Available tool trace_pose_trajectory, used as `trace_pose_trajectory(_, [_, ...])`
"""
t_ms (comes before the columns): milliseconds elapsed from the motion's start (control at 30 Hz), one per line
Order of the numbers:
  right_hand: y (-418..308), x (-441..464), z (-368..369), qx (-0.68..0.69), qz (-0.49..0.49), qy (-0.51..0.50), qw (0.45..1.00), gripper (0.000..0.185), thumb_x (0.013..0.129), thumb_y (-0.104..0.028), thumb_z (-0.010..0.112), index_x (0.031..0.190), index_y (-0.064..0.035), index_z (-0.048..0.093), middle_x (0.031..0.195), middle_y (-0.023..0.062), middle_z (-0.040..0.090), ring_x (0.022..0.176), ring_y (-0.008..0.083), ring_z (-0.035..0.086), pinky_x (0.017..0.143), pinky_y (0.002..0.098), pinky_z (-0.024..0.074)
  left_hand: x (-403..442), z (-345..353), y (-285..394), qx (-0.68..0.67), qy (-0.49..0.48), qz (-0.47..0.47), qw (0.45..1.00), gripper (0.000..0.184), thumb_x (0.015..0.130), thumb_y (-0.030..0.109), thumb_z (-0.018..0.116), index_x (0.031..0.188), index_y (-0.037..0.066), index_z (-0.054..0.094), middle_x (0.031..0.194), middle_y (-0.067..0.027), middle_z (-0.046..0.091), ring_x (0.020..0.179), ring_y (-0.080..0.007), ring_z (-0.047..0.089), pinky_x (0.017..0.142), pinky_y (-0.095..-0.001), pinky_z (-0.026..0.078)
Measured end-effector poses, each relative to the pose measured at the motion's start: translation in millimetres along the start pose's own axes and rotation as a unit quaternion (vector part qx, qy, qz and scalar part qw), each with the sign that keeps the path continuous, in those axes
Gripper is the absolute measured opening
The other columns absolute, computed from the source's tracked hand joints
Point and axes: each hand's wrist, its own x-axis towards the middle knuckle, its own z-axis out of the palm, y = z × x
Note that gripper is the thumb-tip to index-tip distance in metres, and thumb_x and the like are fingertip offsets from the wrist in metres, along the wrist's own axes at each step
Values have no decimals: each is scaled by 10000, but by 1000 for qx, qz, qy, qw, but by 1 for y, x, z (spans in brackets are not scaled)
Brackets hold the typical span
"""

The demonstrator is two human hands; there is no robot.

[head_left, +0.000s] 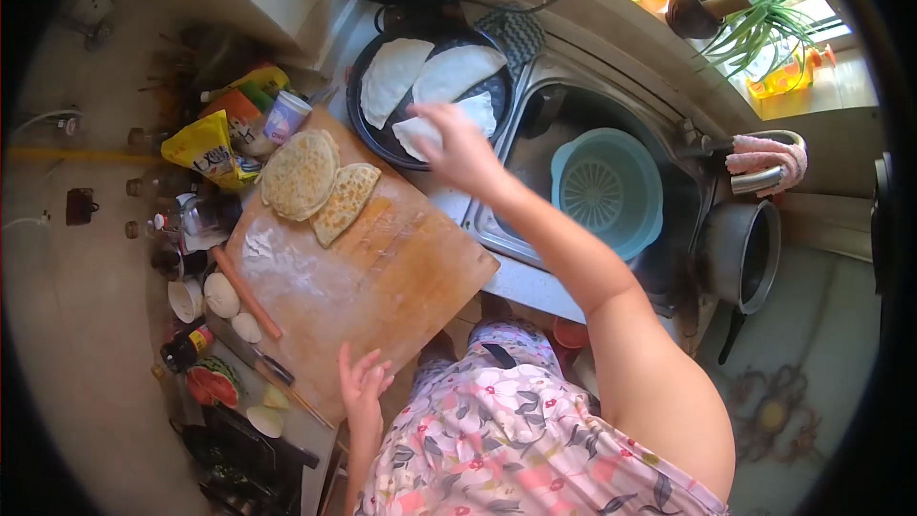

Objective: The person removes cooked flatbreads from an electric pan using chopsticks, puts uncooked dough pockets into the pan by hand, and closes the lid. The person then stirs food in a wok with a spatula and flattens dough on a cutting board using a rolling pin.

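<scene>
My right hand (pixel 454 145) is over the black round pan (pixel 355 119), at a white half-moon of filled dough (pixel 478 115); its slightly blurred fingers look apart, and whether they touch the dough is unclear. Two more uncooked half-moons, one on the left (pixel 394 78) and one at the upper right (pixel 458 74), lie in the pan. My left hand (pixel 363 384) hangs by the near edge of the wooden board (pixel 401 268), fingers spread, holding nothing. Browned flatbreads (pixel 300 175) are stacked on the board, with a browned half-moon (pixel 346 203) beside them.
Flour dusts the board, where a rolling pin (pixel 246 292) lies near dough balls (pixel 221 294) and a knife (pixel 275 368). Bags, including a yellow one (pixel 202 148), and bottles line the wall. A teal basin (pixel 564 172) sits in the sink (pixel 535 124); a pot (pixel 731 248) stands right.
</scene>
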Motion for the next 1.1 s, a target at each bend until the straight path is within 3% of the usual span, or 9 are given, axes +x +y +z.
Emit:
trace_pose_trajectory(233, [115,66,15,-310,112,18,944,643,910,-389,557,1404,-14,389,1490,251,304,1391,397,275,1140,437,252,2,7,-9,16,-31,-14,999,678,926,51,570,1495,81,204,1236,-143,559,1013,-196,616,781,-269,529])
trace_pose_trajectory(333, [119,73,17,-326,128,-21,936,652,914,-413,543,1434,-60,371,1522,246,245,1432,367,204,1157,445,217,4,4,-11,27,-37,-5,999,673,924,55,578,1491,78,216,1234,-146,560,1016,-196,616,788,-269,529])
trace_pose_trajectory(667, [116,83,51,-258,262,-7,930,727,876,-501,566,1450,-106,358,1559,245,139,1425,505,8,1141,588,59,5,3,-16,38,-54,-8,998,685,919,111,604,1487,76,222,1251,-129,557,1029,-194,608,815,-289,534])
trace_pose_trajectory(767, [82,74,43,-245,249,-31,936,694,855,-440,612,1417,-91,406,1544,245,189,1432,478,57,1140,592,78,7,2,-18,63,-64,18,996,678,918,105,603,1482,69,230,1248,-130,561,1035,-193,607,831,-290,524])
trace_pose_trajectory(867, [76,52,19,-273,91,-20,957,645,824,-350,660,1375,-84,457,1504,238,280,1429,431,150,1147,581,90,26,5,-22,135,-94,103,981,595,910,97,605,1434,45,328,1214,-131,587,1037,-198,612,852,-299,512])
trace_pose_trajectory(900, [74,40,15,-295,4,62,953,510,769,-256,691,1234,-73,591,1325,203,497,1319,369,365,1124,514,214,40,18,-8,164,-112,124,972,546,906,94,605,1400,31,384,1192,-131,601,1036,-202,615,858,-304,509])
trace_pose_trajectory(933, [73,30,7,-295,6,34,955,456,770,-248,691,1188,-80,618,1262,177,532,1264,348,405,1090,489,252,56,32,9,194,-130,144,962,500,901,91,606,1367,18,440,1170,-132,614,1034,-206,619,863,-309,507])
trace_pose_trajectory(1033, [64,13,-13,-301,7,-7,954,315,769,-219,687,1058,-96,683,1090,106,610,1112,290,497,998,424,338,126,100,76,317,-84,320,889,240,842,115,645,1065,27,648,1023,-132,667,975,-256,635,862,-348,495])
trace_pose_trajectory(1100, [65,6,-13,-313,-6,5,950,242,761,-191,679,984,-99,705,1000,68,625,1031,261,522,949,395,358,182,140,108,407,-60,461,786,263,786,130,682,1038,67,636,1005,-112,644,985,-304,585,876,-401,456])
